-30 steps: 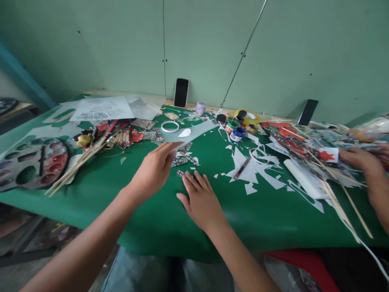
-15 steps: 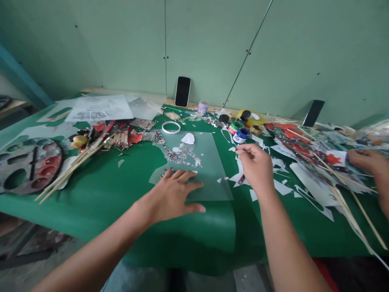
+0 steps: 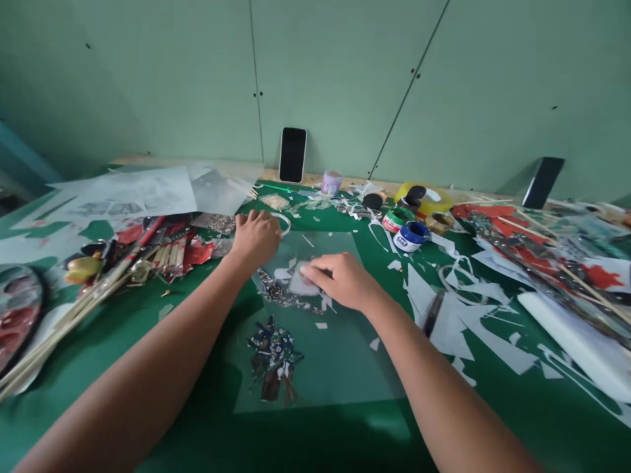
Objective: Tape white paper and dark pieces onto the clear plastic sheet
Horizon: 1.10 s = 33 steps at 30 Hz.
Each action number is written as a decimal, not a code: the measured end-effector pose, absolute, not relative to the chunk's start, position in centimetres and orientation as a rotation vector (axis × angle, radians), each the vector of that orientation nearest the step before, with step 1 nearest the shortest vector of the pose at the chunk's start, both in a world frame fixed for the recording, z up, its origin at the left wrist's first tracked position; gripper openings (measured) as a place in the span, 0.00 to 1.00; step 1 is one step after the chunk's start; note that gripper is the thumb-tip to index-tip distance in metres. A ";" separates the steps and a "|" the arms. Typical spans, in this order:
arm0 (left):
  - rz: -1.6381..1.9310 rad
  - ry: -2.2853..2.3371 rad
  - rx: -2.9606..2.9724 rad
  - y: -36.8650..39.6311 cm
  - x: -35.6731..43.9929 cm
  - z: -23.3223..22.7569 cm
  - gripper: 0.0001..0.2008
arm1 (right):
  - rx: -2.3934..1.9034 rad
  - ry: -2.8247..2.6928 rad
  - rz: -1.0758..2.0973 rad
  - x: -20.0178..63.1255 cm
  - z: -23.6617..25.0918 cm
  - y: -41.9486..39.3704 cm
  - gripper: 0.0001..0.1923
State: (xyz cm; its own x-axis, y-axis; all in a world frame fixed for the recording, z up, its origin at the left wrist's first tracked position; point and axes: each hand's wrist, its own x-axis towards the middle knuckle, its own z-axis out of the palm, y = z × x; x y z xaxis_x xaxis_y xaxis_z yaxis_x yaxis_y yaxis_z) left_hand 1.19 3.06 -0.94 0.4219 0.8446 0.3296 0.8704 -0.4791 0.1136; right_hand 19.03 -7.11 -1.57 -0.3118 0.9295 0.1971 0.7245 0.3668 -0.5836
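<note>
My left hand (image 3: 257,235) is closed at a thin white ring (image 3: 286,225), its fingers bent down over the ring's near left side; the fingertips are partly hidden. My right hand (image 3: 345,279) pinches a small whitish piece of paper (image 3: 300,282) between thumb and finger, low over a translucent sheet (image 3: 340,368). Under and beside that piece lie patterned cut-outs (image 3: 274,289) and small white scraps. Nearer to me on the same sheet is a dark blue, white and brown cut-out figure (image 3: 273,355).
Paint jars (image 3: 411,236), yellow tape (image 3: 428,195) and a purple-white cup (image 3: 331,182) stand at the back. Paper scraps and a dark knife-like tool (image 3: 434,314) lie right. Bamboo sticks (image 3: 83,309), a paint palette (image 3: 20,309) and printed sheets (image 3: 123,190) lie left. A phone (image 3: 292,155) leans on the wall.
My left hand has moved from the sheet up to the white ring, uncovering the blue cut-out. My right hand has moved left from the paint jars onto the sheet. Another person's hand has left view.
</note>
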 end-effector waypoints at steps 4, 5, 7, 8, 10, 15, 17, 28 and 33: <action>-0.793 -1.415 -2.850 2.3 1.7 -0.3 0.09 | -1.407 -1.707 0.430 19.4 -1.1 -7.4 0.18; -0.881 -1.386 -2.969 1.9 2.0 -0.2 0.09 | -1.405 -1.591 0.387 19.4 -1.0 -6.9 0.19; -1.083 -1.349 -3.208 1.1 2.7 -0.3 0.10 | -1.384 -1.488 0.370 19.6 -1.0 -5.5 0.20; -1.188 -1.335 -3.308 0.7 2.9 -0.5 0.11 | -1.364 -1.508 0.393 19.6 -0.9 -4.8 0.21; -1.362 -1.261 -3.452 0.2 3.2 -1.0 0.12 | -1.313 -1.592 0.454 19.8 -0.8 -3.7 0.20; -1.340 -1.049 -3.604 0.1 3.0 -1.5 0.20 | -1.253 -1.661 0.485 19.8 -1.2 -3.8 0.23; -1.293 -1.044 -3.584 0.2 2.9 -1.5 0.21 | -1.234 -1.674 0.428 19.8 -1.7 -4.3 0.25; -1.242 -1.066 -3.446 0.2 2.8 -1.3 0.15 | -1.187 -1.606 0.214 20.0 -2.7 -4.2 0.19; -1.233 -0.992 -3.473 -0.1 2.7 -1.2 0.14 | -1.215 -1.578 0.218 19.9 -2.5 -4.4 0.09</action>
State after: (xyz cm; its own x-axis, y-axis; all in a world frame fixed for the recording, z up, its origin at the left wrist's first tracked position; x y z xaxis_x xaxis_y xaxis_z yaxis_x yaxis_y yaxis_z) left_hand 2.72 -0.07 -1.22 0.6938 0.6231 0.3612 0.2193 -0.6605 0.7181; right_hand 19.89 -4.41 -2.45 0.1029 0.7770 0.6210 0.5791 0.4608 -0.6726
